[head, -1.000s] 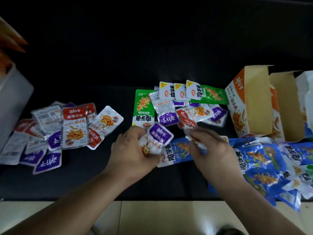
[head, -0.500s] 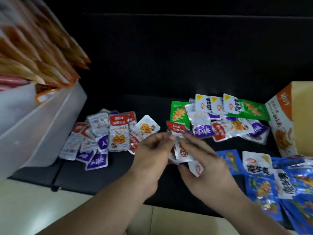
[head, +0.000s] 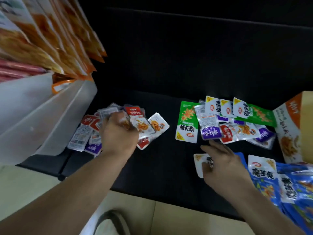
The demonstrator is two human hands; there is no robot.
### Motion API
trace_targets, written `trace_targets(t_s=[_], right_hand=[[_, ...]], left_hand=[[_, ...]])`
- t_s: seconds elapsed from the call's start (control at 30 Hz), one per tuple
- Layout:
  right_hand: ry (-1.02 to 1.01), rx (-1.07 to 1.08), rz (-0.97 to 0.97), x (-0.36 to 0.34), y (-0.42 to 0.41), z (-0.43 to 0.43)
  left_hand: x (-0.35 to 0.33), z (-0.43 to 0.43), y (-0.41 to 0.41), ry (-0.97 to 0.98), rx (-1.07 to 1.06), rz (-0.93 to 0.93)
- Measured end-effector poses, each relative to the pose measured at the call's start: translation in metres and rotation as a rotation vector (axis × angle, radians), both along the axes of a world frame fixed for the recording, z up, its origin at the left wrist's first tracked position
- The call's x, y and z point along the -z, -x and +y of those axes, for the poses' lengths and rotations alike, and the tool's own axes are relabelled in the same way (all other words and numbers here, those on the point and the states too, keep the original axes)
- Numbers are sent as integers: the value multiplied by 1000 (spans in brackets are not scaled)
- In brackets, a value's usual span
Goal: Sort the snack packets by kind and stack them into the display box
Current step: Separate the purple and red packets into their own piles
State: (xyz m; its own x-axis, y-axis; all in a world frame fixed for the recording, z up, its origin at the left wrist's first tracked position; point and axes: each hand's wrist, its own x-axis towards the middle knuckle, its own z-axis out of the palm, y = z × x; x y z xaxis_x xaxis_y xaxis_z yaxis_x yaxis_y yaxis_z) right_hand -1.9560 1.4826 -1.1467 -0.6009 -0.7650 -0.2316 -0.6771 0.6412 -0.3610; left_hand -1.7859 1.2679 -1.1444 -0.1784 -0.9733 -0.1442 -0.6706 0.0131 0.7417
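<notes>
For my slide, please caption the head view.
Left hand grips a packet over the left pile; right hand touches a white packet.

Glossy film on matt black.
The snack packets (head: 210,122) were shiny plastic film catching glare; the display box (head: 291,126) was printed cardboard; the bin (head: 42,107) was frosted plastic; the counter (head: 169,167) looked matt.

My left hand (head: 118,134) grips a small packet (head: 125,122) over the left pile (head: 79,138). My right hand (head: 223,167), fingers spread, rests on a white packet (head: 199,164) beside the blue packets (head: 301,192).
</notes>
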Motion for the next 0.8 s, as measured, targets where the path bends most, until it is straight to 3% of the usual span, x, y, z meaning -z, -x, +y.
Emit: trace_targets(t_s=[0.07, 0.13, 0.27, 0.37, 0.43, 0.5, 0.57, 0.7, 0.8], right_hand=[[-142, -17, -10, 6, 7, 9], [-146, -19, -11, 13, 12, 17], [51, -15, 85, 23, 22, 24], [300, 25, 145, 14, 24, 22], [456, 174, -14, 3, 22, 21], [551, 377, -311, -10, 20, 22], [598, 530, -479, -18, 19, 28], [612, 787, -606, -15, 27, 54], [505, 810, -510, -7, 37, 80]], left_hand=[[4, 11, 2, 113, 71, -113], [-4, 28, 13, 125, 158, -34], [-6, 59, 33, 108, 351, 139], [-6, 83, 44, -121, 392, 179], [-4, 99, 51, -321, 400, 203], [-4, 116, 58, -543, 363, 247], [-5, 131, 67, -665, 351, 253], [-8, 159, 88, -759, 422, 264], [-5, 175, 103, -770, 424, 264]])
